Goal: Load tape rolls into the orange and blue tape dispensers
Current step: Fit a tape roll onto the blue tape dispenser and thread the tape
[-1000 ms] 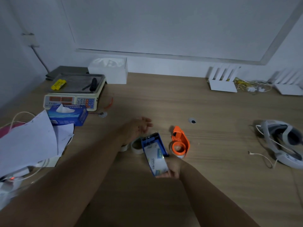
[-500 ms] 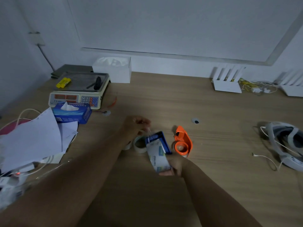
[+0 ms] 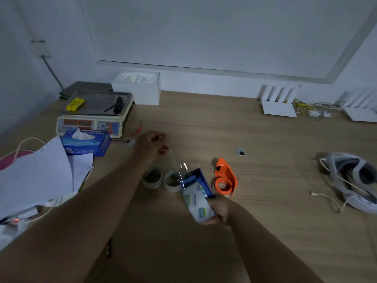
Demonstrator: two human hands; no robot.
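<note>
My right hand (image 3: 217, 209) grips the blue tape dispenser (image 3: 197, 181) by its lower end, with a printed tape roll (image 3: 199, 205) sitting in it. My left hand (image 3: 152, 141) is pinched shut on the free end of a clear tape strip (image 3: 175, 162) that stretches from the dispenser up and to the left. The orange tape dispenser (image 3: 225, 176) stands on the table just right of the blue one, a roll in its hub. Two small tape rolls lie on the table: one (image 3: 152, 177) by my left forearm, the other (image 3: 172, 181) beside the blue dispenser.
A weighing scale (image 3: 91, 115) and a blue tissue box (image 3: 86, 141) sit at the back left, loose papers (image 3: 38, 176) nearer left. A white box (image 3: 140, 86) and white routers (image 3: 278, 106) line the wall. A headset with cables (image 3: 350, 180) lies far right.
My left hand closed on the tape end and pulled it up and left, away from the blue dispenser, drawing out a longer clear strip. My right hand kept holding the dispenser.
</note>
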